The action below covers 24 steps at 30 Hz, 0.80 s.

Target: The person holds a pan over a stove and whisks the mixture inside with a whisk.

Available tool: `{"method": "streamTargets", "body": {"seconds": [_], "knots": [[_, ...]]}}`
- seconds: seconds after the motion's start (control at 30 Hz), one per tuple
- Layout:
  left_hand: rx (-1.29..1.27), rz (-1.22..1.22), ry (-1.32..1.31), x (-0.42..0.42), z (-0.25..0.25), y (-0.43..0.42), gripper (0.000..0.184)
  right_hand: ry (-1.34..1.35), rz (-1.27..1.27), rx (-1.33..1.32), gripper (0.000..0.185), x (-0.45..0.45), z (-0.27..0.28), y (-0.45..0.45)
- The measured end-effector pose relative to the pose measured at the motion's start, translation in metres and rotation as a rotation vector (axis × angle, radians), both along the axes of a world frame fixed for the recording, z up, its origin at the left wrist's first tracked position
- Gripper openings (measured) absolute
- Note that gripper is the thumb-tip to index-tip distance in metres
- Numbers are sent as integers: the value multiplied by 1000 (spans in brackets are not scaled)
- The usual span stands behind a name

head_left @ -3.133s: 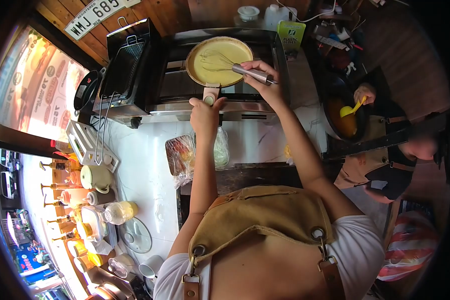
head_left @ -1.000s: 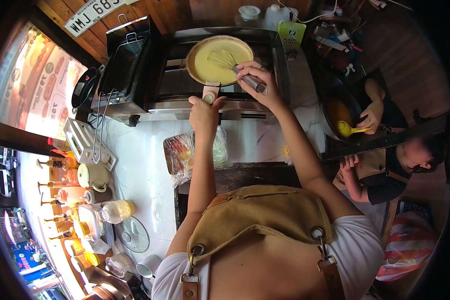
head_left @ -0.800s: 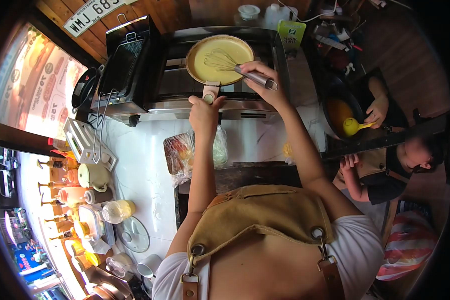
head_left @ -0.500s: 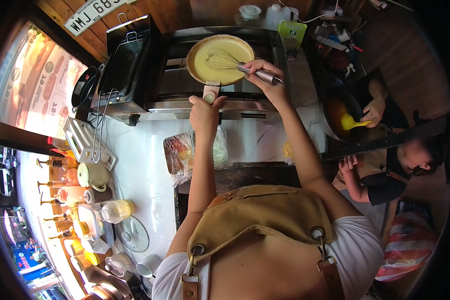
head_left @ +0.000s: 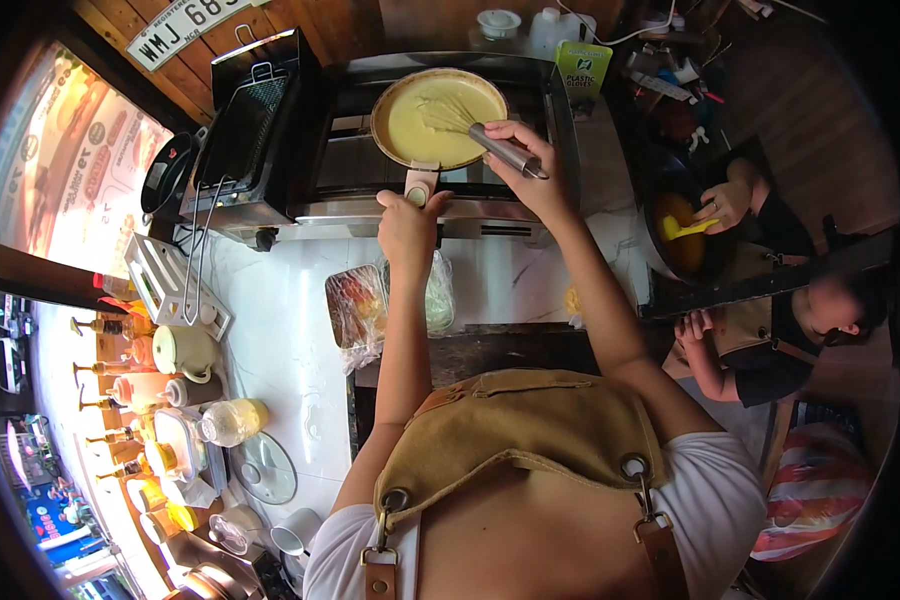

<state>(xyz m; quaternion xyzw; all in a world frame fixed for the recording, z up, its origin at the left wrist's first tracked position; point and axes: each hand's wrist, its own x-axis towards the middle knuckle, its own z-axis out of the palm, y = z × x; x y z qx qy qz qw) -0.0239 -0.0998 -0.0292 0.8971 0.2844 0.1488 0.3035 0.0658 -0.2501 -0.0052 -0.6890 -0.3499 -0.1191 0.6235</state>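
Observation:
A frying pan with a pale yellow liquid in it rests on the black stove top. My left hand is closed around the pan's light-coloured handle. In my right hand is a metal whisk, gripped by its thick handle. The whisk's wires reach into the yellow liquid, at the right half of the pan.
A black grill stands left of the stove. Plastic-wrapped food containers lie under my left forearm. Pump bottles line the left counter. At right, a co-worker's hand holds a yellow ladle over a dark pan.
The whisk has turned and its wires have shifted right and lower in the liquid. My right hand has tilted with it. The co-worker's yellow ladle has moved left and up over the dark pan.

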Motion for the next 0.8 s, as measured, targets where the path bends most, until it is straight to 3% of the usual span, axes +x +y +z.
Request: {"method": "streamTargets", "body": {"seconds": [0.33, 0.37, 0.6, 0.67, 0.73, 0.8], "knots": [[-8, 3, 8, 0, 2, 0, 68, 214, 3, 155, 25, 4, -15, 5], [-10, 2, 8, 0, 3, -1, 68, 348, 13, 220, 24, 0, -8, 5], [-16, 2, -6, 0, 0, 0, 68, 113, -45, 140, 20, 1, -21, 11], [-14, 2, -10, 0, -1, 0, 68, 339, 111, 200, 20, -5, -15, 7], [-27, -1, -15, 0, 1, 0, 68, 398, 92, 200, 21, -1, -17, 4], [-27, -4, -9, 0, 1, 0, 68, 206, -51, 146, 23, 8, -20, 4]]}}
